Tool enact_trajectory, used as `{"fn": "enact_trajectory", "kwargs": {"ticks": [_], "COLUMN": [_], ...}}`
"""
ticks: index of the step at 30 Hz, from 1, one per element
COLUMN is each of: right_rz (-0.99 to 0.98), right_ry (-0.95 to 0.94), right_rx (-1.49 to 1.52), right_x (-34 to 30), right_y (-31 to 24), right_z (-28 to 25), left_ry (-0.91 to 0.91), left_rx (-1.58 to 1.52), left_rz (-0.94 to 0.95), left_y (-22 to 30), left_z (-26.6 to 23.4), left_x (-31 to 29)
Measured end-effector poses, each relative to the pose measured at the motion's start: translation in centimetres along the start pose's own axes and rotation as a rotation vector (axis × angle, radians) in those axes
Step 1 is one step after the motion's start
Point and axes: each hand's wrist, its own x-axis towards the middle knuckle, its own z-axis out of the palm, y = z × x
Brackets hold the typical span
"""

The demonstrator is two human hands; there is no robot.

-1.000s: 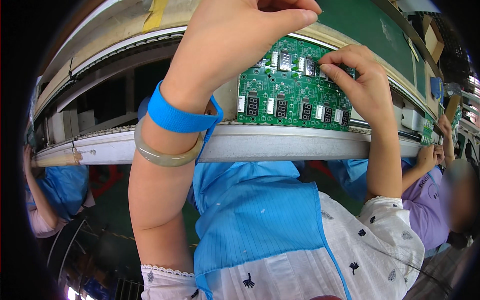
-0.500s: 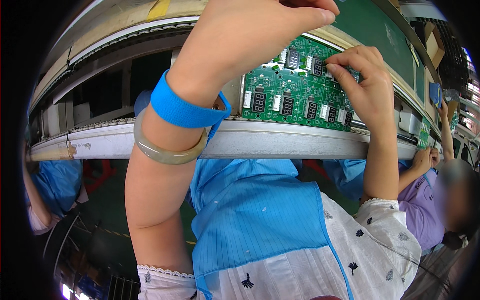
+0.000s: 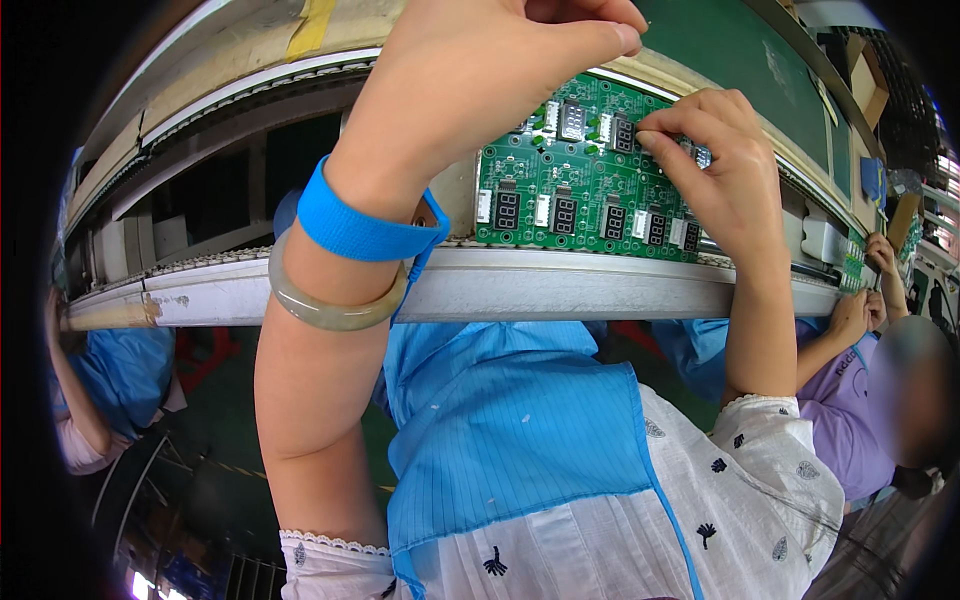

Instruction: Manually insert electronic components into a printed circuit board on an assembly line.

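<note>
A green circuit board panel (image 3: 590,175) lies on the conveyor rails, carrying rows of black digit displays, white connectors and small green parts. My right hand (image 3: 725,165) is over its right part, thumb and forefinger pinched beside a digit display (image 3: 622,133) in the far row. Whatever sits between those fingertips is too small to make out. Above the panel's far left corner reaches my left hand (image 3: 500,65), thumb and fingers drawn close together; the top edge cuts them off in part, and anything in them is hidden. My left wrist wears a blue strap (image 3: 365,225) and a bangle (image 3: 330,305).
A metal conveyor rail (image 3: 560,285) runs across in front of me, with a far rail beyond the panel. At right a co-worker in a purple top (image 3: 845,425) handles another green board (image 3: 853,262). Another person in blue (image 3: 125,370) is at far left.
The panel and both my hands appear slightly farther left in the picture. My left fingers are a little higher and left. At right, the co-worker's raised hand has come down toward the board there.
</note>
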Motion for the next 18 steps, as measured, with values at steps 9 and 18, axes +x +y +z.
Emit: {"fn": "enact_trajectory", "kwargs": {"ticks": [9, 18], "right_rz": [0.049, 0.089], "right_ry": [0.022, 0.036], "right_rx": [0.091, 0.592], "right_x": [0.2, 1.9], "right_y": [1.0, -0.6], "right_z": [-0.6, -2.1], "left_ry": [-0.050, -0.374], "left_rx": [-0.056, -0.204], "left_rz": [-0.010, 0.360], "left_y": [0.0, -4.3], "left_z": [0.0, -0.2], "left_x": [0.0, 2.6]}}
